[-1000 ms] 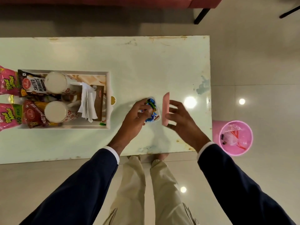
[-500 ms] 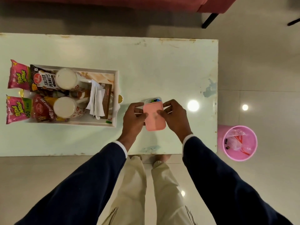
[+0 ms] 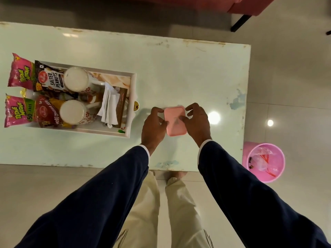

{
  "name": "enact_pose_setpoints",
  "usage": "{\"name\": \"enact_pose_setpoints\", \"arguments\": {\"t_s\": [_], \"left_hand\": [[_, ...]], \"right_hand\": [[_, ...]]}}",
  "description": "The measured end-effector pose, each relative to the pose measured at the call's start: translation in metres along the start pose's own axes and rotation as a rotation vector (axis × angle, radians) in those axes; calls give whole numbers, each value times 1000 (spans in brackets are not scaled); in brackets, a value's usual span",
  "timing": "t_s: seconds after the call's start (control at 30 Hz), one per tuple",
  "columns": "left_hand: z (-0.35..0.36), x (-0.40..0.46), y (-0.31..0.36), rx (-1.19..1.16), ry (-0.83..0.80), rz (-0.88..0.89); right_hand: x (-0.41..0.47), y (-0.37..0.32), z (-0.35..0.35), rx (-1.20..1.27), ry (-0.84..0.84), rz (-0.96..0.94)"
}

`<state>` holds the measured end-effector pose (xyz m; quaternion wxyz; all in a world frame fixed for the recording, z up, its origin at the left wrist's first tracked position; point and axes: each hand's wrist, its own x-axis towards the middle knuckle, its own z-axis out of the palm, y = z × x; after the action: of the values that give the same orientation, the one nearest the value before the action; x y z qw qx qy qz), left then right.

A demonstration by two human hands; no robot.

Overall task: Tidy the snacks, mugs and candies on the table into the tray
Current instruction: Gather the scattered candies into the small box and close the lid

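Note:
A small box with a pink lid (image 3: 175, 120) sits on the pale green table (image 3: 179, 68), right of the white tray (image 3: 131, 104). My left hand (image 3: 153, 126) grips its left side and my right hand (image 3: 197, 120) grips its right side, thumbs on the lid. The candies inside are hidden by the lid. The tray holds two white mugs (image 3: 76, 78) (image 3: 71, 111), a salted peanuts packet (image 3: 48, 77), a red snack packet (image 3: 44, 111) and folded tissues (image 3: 109, 104). Two pink snack packets (image 3: 20, 70) (image 3: 17, 110) overhang the tray's left end.
A pink waste bin (image 3: 265, 161) with wrappers stands on the floor off the table's right end. A red seat with a dark leg (image 3: 240, 22) lies beyond the far edge. My legs are at the near edge.
One second ago my right hand held the pink lid on edge beside the open box of candies. The lid came down over the box, and both hands now hold the covered box.

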<state>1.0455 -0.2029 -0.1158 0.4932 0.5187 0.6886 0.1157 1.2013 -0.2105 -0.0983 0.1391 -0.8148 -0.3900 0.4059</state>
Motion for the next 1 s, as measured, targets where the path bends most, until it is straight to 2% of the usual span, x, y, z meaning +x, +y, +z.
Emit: {"name": "enact_pose_setpoints", "arguments": {"t_s": [0.2, 0.4, 0.5, 0.6, 0.73, 0.8, 1.0], "left_hand": [[10, -14, -3, 295, -18, 130], [23, -7, 5, 292, -147, -58], [19, -3, 5, 268, -199, -102], [16, -3, 9, 349, -183, -85], [19, -18, 9, 427, -45, 101], [23, -20, 5, 457, -22, 151], [23, -18, -1, 532, -36, 235]], "right_hand": [[12, 7, 1, 24, -86, 62], [32, 7, -4, 0, -271, 90], [37, 4, -5, -21, -310, 86], [21, 8, 1, -113, -278, 36], [-12, 26, 24, -48, -131, 6], [-12, 32, 31, -118, -69, -33], [-3, 41, 27, -320, -62, -215]]}}
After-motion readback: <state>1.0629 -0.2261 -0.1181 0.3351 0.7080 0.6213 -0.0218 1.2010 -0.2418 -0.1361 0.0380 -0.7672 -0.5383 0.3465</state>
